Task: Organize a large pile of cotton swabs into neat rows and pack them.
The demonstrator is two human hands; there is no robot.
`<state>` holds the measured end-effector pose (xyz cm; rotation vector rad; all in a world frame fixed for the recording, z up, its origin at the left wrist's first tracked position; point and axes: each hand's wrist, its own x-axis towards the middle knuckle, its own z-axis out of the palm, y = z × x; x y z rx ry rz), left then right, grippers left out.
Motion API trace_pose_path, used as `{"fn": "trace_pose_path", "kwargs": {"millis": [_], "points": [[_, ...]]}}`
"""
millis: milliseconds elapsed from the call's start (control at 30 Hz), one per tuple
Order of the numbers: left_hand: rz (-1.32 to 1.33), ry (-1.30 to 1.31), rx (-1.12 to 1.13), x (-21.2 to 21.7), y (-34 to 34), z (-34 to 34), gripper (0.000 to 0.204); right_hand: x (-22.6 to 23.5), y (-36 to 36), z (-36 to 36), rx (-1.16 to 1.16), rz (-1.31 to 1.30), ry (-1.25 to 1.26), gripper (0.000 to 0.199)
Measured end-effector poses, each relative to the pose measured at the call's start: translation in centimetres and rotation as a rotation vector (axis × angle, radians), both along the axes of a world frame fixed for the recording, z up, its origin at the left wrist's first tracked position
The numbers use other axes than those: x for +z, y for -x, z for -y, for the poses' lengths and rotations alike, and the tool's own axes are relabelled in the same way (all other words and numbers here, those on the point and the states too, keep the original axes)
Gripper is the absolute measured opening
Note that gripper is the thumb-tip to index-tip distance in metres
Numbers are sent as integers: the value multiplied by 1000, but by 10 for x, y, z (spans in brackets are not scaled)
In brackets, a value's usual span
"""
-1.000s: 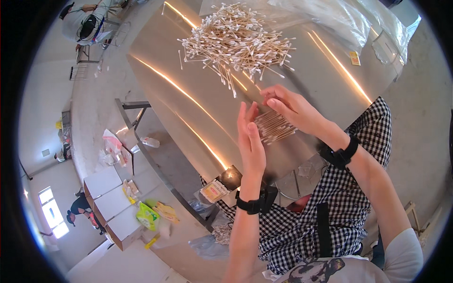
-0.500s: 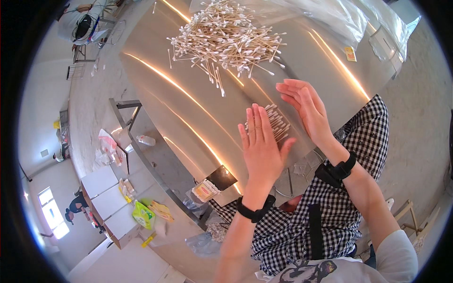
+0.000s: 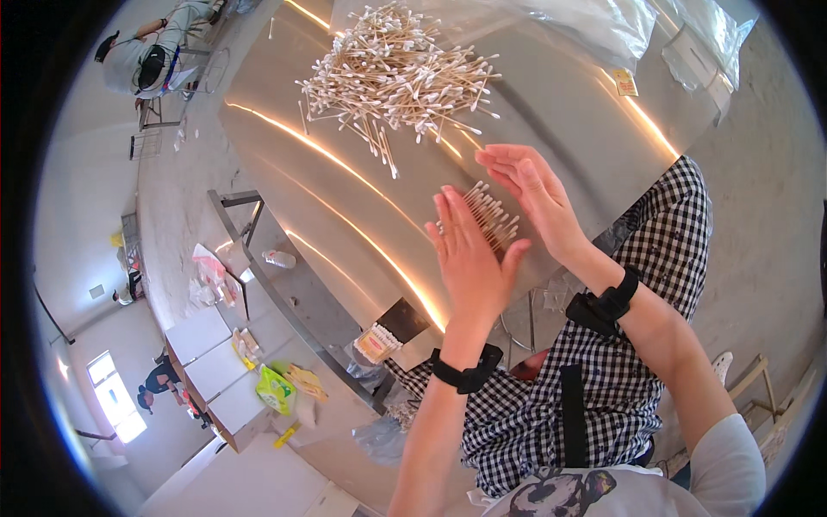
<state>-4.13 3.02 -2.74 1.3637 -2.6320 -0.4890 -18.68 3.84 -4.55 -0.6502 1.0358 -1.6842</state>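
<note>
A small bundle of cotton swabs (image 3: 491, 217) with pale wooden sticks lies on the table, its swabs side by side. My left hand (image 3: 469, 258) is along the bundle's left side, fingers stretched and covering part of it. On the other side, my right hand (image 3: 543, 202) is held edgewise, palm toward the bundle, fingers straight and slightly cupped. A narrow gap seems to separate it from the swabs. Both hands are open, with the bundle between them. Farther off, a large loose pile of cotton swabs (image 3: 396, 77) is heaped in tangled directions.
The shiny metal table (image 3: 301, 185) carries clear plastic bags (image 3: 603, 26) and a small yellow tag (image 3: 626, 82) at the far right. A packed block of swabs (image 3: 377, 343) sits by the near left edge. Beyond stand white-topped tables (image 3: 196, 336) and other people.
My right hand has come slightly closer to the bundle. The fingers of my left hand have drawn nearer together and tilted. The whole view has shifted a little.
</note>
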Motion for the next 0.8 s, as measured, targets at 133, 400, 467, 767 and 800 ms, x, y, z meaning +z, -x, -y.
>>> {"fn": "trace_pose_path", "kwargs": {"millis": [133, 400, 467, 767, 800], "points": [[-774, -305, 379, 2, -18, 2, 94, -1, 2, 4, -7, -1, 37, 55], [-1375, -434, 565, -2, 6, -8, 76, -2, -23, 2, 61, -10, 18, 55], [-1379, -402, 591, 3, 1, 2, 77, -3, -14, 8, -25, -3, 60, 57], [-1363, -490, 525, -1, 3, 11, 84, -6, -18, 16, 65, 81, 46, 60], [-1393, -456, 542, -2, 1, 13, 84, -3, -13, 16, 64, 82, 50, 60]]}}
